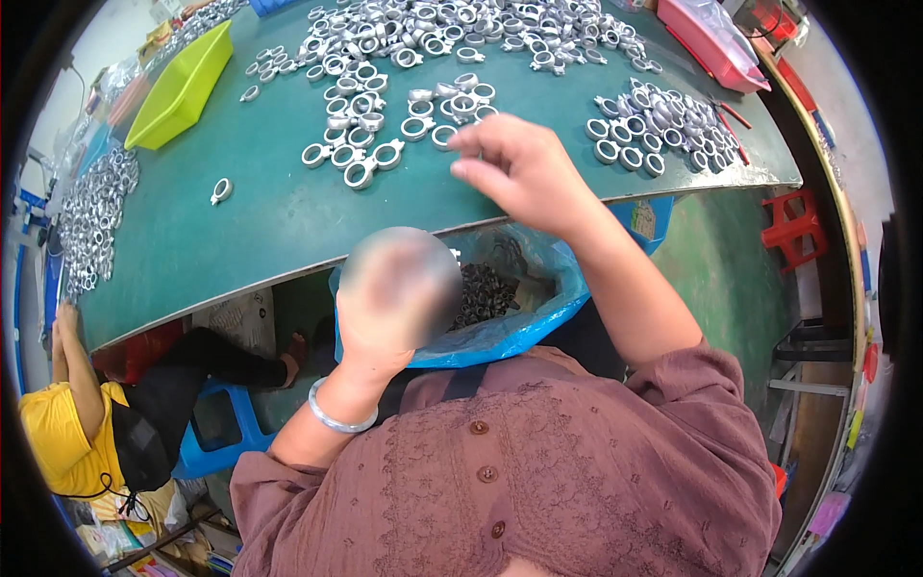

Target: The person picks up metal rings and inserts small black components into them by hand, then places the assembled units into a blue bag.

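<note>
Hovering by metal rings [417, 137], the right hand [519, 173] is half-spread; I cannot tell whether the blurred left hand [380, 313] grips.

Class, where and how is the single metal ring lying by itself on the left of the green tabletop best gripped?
Probably pinch the lone ring across its outer rim, coming from above on the person's near side. It lies apart from the other rings, leaving its flanks free, and its round band offers opposite edges. What looks like a small stub at its near end is better avoided.
</note>
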Tool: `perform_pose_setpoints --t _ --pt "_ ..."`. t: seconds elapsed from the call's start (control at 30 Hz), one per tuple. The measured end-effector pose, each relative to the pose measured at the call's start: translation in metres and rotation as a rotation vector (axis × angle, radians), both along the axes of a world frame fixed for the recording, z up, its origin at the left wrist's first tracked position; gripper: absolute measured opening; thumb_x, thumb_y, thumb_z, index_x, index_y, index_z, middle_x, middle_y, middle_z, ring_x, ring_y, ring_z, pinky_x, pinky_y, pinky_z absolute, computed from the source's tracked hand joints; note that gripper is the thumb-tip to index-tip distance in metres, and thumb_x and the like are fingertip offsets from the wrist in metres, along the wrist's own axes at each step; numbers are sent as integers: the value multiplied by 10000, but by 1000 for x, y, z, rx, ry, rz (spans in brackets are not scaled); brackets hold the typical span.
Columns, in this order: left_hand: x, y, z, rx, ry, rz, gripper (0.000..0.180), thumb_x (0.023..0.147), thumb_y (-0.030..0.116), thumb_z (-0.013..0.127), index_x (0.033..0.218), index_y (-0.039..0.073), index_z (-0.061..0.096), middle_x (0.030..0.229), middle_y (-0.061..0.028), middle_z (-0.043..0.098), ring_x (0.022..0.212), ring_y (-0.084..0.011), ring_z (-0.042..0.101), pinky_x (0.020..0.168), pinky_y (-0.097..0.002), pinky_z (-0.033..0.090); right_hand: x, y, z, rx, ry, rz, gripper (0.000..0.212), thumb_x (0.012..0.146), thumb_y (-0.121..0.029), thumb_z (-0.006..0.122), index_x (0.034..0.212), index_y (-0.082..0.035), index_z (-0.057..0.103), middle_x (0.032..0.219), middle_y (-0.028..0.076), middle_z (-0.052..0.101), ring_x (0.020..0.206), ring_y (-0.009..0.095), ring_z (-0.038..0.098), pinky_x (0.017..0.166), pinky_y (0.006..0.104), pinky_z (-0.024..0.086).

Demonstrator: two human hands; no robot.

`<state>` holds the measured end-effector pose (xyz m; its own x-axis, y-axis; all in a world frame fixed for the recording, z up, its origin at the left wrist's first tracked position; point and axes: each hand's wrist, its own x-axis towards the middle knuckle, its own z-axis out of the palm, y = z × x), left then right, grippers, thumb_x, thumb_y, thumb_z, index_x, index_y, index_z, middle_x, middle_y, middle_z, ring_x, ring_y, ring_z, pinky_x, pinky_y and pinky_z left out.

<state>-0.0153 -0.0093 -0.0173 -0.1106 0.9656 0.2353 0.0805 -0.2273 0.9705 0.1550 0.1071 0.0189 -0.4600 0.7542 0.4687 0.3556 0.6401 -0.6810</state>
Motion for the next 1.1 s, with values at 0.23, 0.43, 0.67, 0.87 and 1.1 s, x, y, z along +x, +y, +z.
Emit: perform_pose_setpoints --t 0.23,0.43,0.67,0.87,1.1 --pt "-2 2 -8 275 40 -101 358 720 -51 667 1039 9 516 1023 -93 552 757 -66 500 690 -194 437 -10 27 -11 296 -298 -161 140 744 -127 618 879 -95 637 831 93 534 816 278 553 704 377 452" --pt "-6 1 -9 260 102 -106 375 697 -55 691 1009 19 498 1052 -125 543 797 -75 504 737 -204 430 -10 26 -11 274 -261 -143 79 748 -109 606 816 -94 642 833 85 536 801 280 548 690 374 448" --pt "-6 1 -6 188 -2 -147 359 734 -55 624 1043 34 464 1050 -153 542 787 -104 523 648 -216 454 -1 14 -7 263 -76 -31 113 747 -67 611 857 -49 596 789 76 566 733 238 566 648 340 455" --pt "1 0 11 -304 -729 -316 268 853 166 508 1084 54 430 971 -159 561 706 -158 556 511 -236 457 -1 -31 -6 -145 270 209 298 739 1 632 1007 -12 505 794 70 593 681 123 559 619 255 469" --pt "4 6 13 -368 -594 -208 162 886 186 530 956 44 560 803 -35 610 586 -67 543 465 -174 426 1 -59 0 -65 92 264 404 719 -8 651 1091 -18 493 878 100 574 756 211 591 650 289 484"
